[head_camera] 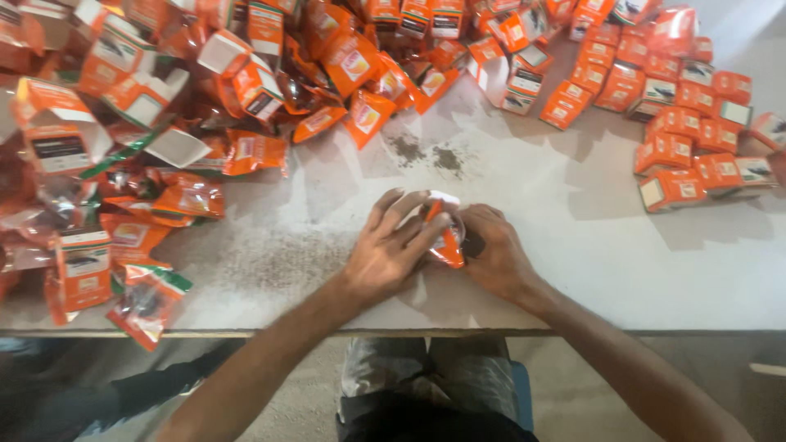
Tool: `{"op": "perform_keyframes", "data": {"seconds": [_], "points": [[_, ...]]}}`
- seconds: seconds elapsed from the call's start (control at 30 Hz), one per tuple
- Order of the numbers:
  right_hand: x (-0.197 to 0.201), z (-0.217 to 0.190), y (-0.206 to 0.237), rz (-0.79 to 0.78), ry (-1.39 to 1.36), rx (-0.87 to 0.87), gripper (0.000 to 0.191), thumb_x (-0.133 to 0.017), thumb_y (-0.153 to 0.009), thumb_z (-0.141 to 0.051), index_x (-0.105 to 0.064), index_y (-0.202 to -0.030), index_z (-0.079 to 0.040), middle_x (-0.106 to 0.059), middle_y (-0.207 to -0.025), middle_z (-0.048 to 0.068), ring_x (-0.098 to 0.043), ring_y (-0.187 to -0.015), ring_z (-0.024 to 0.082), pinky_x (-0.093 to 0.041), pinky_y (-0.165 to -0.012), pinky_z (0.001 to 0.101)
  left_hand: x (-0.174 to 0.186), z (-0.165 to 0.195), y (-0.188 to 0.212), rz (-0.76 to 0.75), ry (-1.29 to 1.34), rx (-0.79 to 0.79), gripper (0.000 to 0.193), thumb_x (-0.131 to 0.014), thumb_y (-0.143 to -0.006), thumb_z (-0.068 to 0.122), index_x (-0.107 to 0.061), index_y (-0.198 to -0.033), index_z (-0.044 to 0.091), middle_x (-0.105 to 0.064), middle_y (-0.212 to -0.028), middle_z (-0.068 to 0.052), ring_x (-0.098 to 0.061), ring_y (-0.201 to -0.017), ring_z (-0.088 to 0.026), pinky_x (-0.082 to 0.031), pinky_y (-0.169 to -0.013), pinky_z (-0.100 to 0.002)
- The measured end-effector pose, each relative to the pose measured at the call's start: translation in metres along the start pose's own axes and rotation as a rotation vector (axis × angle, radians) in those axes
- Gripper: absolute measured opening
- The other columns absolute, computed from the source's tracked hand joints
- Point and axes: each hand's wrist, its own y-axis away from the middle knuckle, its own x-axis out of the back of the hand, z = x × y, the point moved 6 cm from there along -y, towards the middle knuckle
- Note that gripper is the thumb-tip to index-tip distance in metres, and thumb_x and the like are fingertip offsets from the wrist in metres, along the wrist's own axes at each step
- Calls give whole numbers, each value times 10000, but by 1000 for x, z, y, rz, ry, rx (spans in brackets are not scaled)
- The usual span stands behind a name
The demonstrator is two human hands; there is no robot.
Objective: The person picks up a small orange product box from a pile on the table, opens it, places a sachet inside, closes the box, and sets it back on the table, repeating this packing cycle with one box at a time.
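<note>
left hand [385, 250] + right hand [491, 254] | grips closed round orange pouch [446, 245] | pouch between both

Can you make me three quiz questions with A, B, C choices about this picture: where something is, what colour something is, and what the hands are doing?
1. Where is the neat group of closed small boxes?
A. At the far right of the table
B. On the floor
C. On the person's lap

2. What colour is the pouch between the hands?
A. Blue
B. Orange
C. Black

3. How do the hands stand?
A. Both lifted high in the air
B. One under the table
C. Both closed around the pouch, low on the table

Answers:
1. A, since the closed boxes sit in rows at the table's far right, while the loose heap of pouches and open boxes lies at the left.
2. B, as orange shows between the fingers.
3. C, because the left hand and the right hand meet around the pouch at the table top.
</note>
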Motion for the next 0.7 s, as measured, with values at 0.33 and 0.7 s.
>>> {"op": "perform_keyframes", "data": {"seconds": [0.33,0.7], "points": [[-2,-11,0,-51,44,-3,563,-835,-655,-66,-647,-1185,-41,-686,-1066,136,-625,-1044,391,-485,-946,458,-19,-1,-16,-44,16,425,156,-763,-879,245,-727,-946,108,-226,-1633,-321,-99,-1537,-528,-62,-1144,-814],[-3,-1,9,61,59,-39,617,-870,-711,-106,-595,-1258,-26,-688,-1151,181,-650,-1093,374,-526,-913,448,-53,-46,10,-9,607,989,369,-642,-861,119,-611,-1210,3,-686,-1094,-214,-699,-822,-226,-566,-752,-353]]}}
